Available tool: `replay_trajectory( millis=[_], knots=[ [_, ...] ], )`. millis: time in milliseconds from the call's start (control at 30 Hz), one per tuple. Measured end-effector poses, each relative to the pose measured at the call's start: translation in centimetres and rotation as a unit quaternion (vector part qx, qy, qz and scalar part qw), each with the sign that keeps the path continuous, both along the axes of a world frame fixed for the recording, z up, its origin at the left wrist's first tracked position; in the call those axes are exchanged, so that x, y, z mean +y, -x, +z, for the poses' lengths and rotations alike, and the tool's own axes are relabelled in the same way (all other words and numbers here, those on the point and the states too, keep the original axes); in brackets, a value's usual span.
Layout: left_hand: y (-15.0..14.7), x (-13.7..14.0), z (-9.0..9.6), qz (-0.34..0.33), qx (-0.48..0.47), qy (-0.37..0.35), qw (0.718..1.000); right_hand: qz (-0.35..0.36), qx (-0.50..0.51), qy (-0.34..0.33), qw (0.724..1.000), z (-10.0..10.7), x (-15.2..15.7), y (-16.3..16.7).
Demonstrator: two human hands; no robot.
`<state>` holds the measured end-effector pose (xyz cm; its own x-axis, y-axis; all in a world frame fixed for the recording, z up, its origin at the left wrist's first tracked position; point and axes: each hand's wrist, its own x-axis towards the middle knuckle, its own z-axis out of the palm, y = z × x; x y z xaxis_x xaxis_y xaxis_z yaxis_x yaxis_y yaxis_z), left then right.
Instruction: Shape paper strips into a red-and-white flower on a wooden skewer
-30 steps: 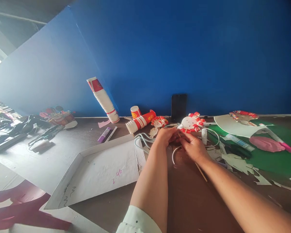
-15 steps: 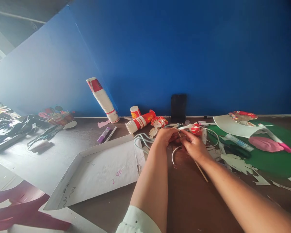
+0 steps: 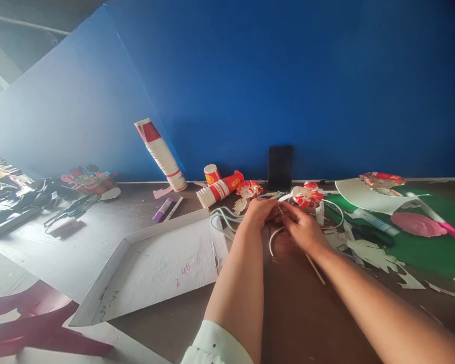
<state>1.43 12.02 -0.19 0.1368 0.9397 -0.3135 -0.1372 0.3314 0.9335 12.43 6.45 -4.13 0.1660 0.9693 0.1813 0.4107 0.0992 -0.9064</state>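
Note:
My left hand (image 3: pixel 262 210) and my right hand (image 3: pixel 302 228) meet at mid-table, fingers closed and pinched around a thin wooden stick (image 3: pixel 315 269). The stick slants down below my right hand toward me. A white flexible cord (image 3: pixel 273 243) curls out beneath the fingers, and a thin loop of cord (image 3: pixel 341 215) arcs to the right of them. Just beyond my right hand is a red-and-white flower cut from a paper cup (image 3: pixel 307 195). How it joins the cord or stick is hidden by my fingers.
Left of my arms lies a shallow white cardboard box lid (image 3: pixel 155 270). Behind are stacked paper cups (image 3: pixel 163 159), tipped cups (image 3: pixel 220 189), another cut-cup flower (image 3: pixel 248 191) and an upright black phone (image 3: pixel 280 167). Paper scraps (image 3: pixel 375 255), a glue tube (image 3: pixel 375 221) and a marker (image 3: pixel 436 217) lie right.
The red-and-white flower beyond my right hand has risen slightly and turned, showing more of its petals. Both hands keep nearly the same place and grip.

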Motion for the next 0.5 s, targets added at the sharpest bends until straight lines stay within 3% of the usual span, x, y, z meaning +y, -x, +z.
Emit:
replay_trajectory(
  millis=[500],
  knots=[
    [0.17, 0.43, -0.37, -0.01, -0.038, 0.037, 0.999, -0.009, 0.038, 0.014, 0.999, 0.6, -0.34, -0.02]
  ],
)
